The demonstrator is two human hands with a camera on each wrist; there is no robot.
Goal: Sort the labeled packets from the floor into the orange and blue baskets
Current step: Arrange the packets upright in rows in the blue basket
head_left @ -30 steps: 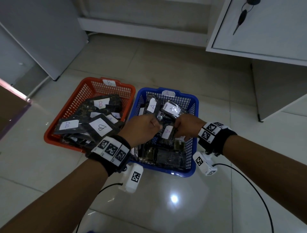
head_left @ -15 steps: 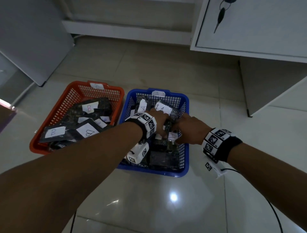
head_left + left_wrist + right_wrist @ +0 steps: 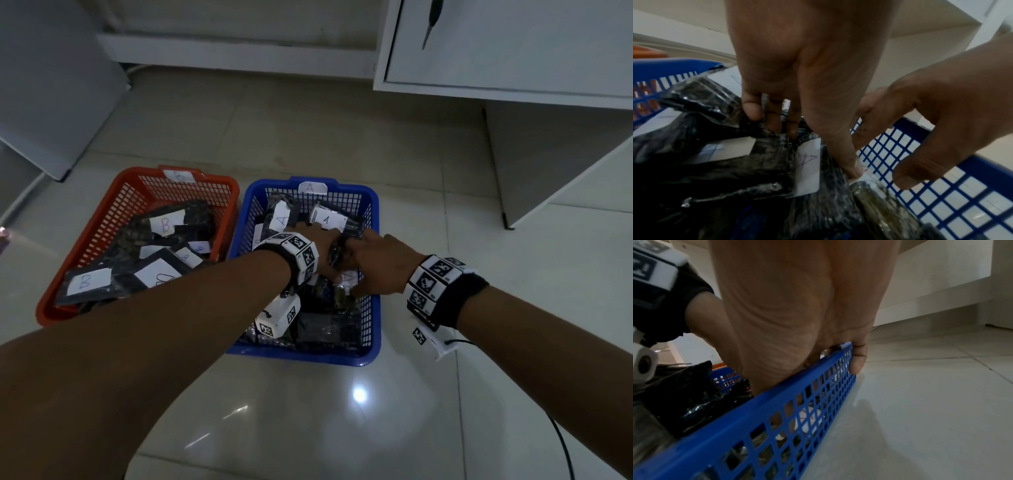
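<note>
Your left hand [image 3: 803, 61] pinches a packet [image 3: 808, 165] labelled A, low inside the blue basket [image 3: 374, 301], probably seating it among other A's. Your right hand [image 3: 953, 104] curls over the basket's right wall; its grasp cannot be told.

The left hand [image 3: 322, 247] has pushed deeper into the blue basket [image 3: 301, 357]. The right hand [image 3: 381, 265] has dropped in beside it.

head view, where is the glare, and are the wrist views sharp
Head view: dim, one bright glare spot on the glossy floor just short of the blue basket. Left wrist view: grainy, dark packets smeared, right hand soft at the edge. Right wrist view: the palm is too close and out of focus.
</note>
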